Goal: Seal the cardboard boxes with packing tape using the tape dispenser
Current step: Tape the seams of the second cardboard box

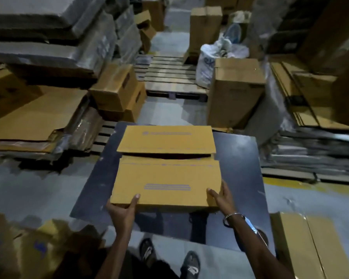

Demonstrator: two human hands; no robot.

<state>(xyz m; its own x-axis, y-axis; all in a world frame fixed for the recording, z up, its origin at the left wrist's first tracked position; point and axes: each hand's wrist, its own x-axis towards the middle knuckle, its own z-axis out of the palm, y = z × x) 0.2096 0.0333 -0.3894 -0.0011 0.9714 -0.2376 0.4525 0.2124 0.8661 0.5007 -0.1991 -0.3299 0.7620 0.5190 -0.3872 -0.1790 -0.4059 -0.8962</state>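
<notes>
The person holds a cardboard box (166,168) by its near edge over a dark table (240,158): the left hand (123,210) curls round the near-left corner, thumb on top, and the right hand (222,196) grips the near-right corner the same way. Beyond both grips, the two top flaps meet unevenly, leaving a dark gap between them, so the seam is not yet sealed. The box looks light and probably empty, since it is held at the corners alone, though that is a judgement. Its walls look stiff along the edges and likely give in the flap middles, so the corners are the sound places to hold. No tape dispenser is in view.
</notes>
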